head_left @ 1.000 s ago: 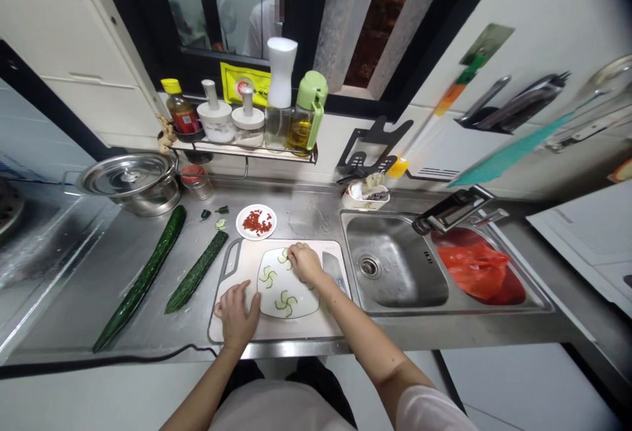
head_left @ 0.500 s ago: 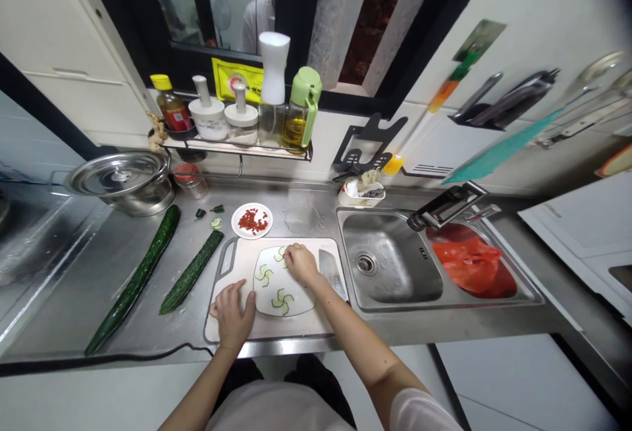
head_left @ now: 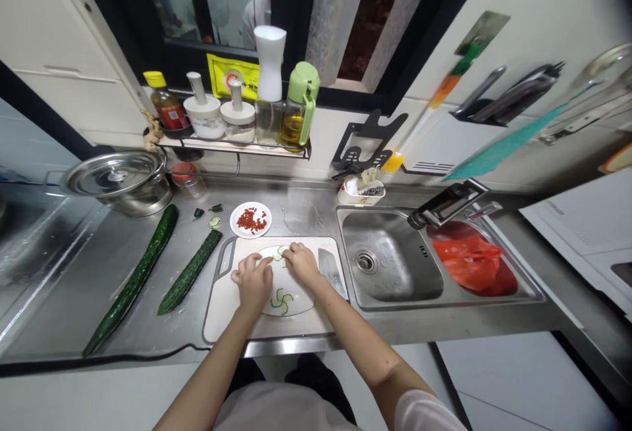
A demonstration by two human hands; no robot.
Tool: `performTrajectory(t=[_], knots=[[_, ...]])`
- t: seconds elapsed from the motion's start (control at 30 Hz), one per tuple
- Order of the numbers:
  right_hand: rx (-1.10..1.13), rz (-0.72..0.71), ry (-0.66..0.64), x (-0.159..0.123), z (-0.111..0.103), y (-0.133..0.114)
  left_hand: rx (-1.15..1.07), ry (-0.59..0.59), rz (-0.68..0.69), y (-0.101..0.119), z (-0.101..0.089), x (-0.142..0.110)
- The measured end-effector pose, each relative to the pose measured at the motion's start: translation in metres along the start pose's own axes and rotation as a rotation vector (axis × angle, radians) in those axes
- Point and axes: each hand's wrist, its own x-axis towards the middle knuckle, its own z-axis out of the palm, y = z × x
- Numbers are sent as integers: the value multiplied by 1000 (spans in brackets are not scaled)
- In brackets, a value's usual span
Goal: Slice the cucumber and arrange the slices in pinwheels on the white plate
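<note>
A white plate [head_left: 291, 307] with a thin dark rim lies on the pale cutting board [head_left: 224, 316]. Thin cucumber slices [head_left: 282, 301] form a pinwheel near the plate's front. More cucumber slices [head_left: 279, 253] lie near its far edge, between my hands. My right hand [head_left: 301, 265] has its fingertips closed at one of these far slices, on its right side. From the left, my left hand [head_left: 254, 279] reaches over the plate, fingers bent and apart, thumb and forefinger close to the same slices. It covers the plate's left part. A cleaver blade [head_left: 330, 273] lies at the board's right.
Left of the board lie a cut cucumber [head_left: 190, 273] and a whole cucumber [head_left: 133, 279]. Behind it stands a small dish of red pieces [head_left: 251, 220]. The sink [head_left: 395, 256] is on the right, a lidded steel pot [head_left: 118, 181] on the left, a seasoning shelf [head_left: 232, 145] above.
My left hand has moved right and away from me, from the board's left side to over the plate, beside the far slices. My right hand stays at those slices.
</note>
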Motion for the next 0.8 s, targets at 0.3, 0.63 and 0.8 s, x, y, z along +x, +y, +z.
performTrajectory(t=[0.3, 0.63, 0.8], knots=[[-3, -29, 18, -4, 2, 4, 101, -90, 130, 9, 17, 18], [106, 64, 50, 1, 13, 5, 121, -62, 143, 11, 18, 17], [93, 15, 45, 3, 10, 6, 122, -31, 135, 11, 18, 17]])
